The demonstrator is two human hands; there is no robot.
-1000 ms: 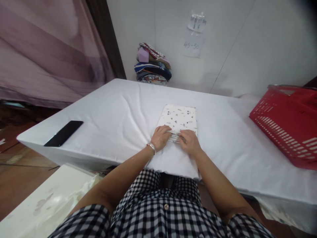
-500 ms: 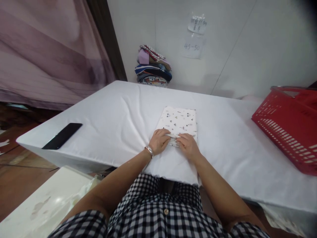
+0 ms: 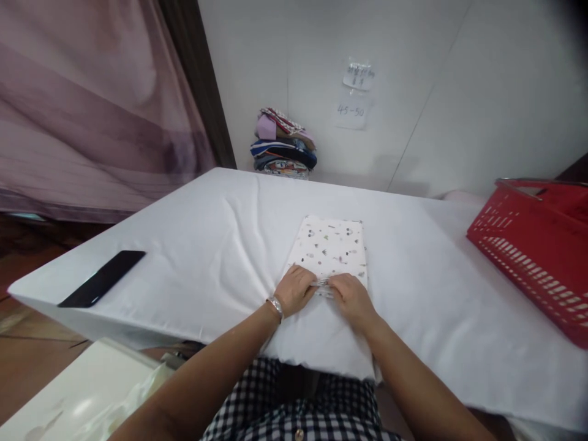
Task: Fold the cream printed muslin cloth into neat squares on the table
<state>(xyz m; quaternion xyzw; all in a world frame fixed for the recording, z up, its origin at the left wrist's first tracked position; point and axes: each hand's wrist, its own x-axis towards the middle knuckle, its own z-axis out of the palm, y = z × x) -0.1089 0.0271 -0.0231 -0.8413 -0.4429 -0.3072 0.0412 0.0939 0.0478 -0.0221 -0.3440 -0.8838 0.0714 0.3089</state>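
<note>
A folded white cloth (image 3: 328,245) with small dark printed motifs lies flat on the white-covered table, straight in front of me. My left hand (image 3: 296,289) grips the left part of its near edge, fingers curled over the layers. At the right part of the same edge, my right hand (image 3: 353,297) has its fingers closed on the cloth. Between the two hands the stacked fold layers show as thin ridges. The fingertips are partly hidden under and behind the fabric.
A black flat phone-like object (image 3: 103,278) lies at the table's left edge. To the right stands a red plastic basket (image 3: 537,245). Beyond the far edge is a pile of folded fabrics (image 3: 283,147) against the wall. A white surface (image 3: 87,392) sits lower left.
The whole scene sits lower in the picture, as my head has tilted up slightly. Both hands keep their hold on the cloth's near edge, with little other movement.
</note>
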